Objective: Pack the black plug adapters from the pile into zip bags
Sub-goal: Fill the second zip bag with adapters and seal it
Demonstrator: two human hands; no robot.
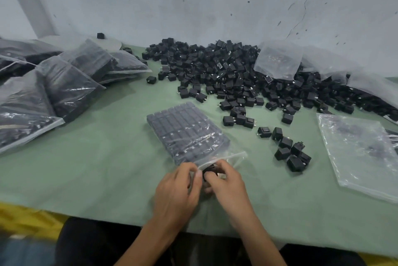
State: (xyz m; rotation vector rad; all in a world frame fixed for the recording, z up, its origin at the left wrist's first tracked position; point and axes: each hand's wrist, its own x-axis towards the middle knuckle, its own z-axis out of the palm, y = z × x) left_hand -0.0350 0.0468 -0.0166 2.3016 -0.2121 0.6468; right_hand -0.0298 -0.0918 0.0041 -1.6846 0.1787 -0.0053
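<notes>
Where the hands (pixel 177 188) meet, one adapter (pixel 210 171) half hidden at zip bag (pixel 187 132) mouth.

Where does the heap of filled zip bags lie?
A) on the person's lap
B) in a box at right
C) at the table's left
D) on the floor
C: the filled zip bags lie heaped at the left of the green table, apart from the loose pile.

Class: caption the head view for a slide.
A left hand and right hand hold a black adapter at the mouth of a packed zip bag, loose pile behind.
</notes>
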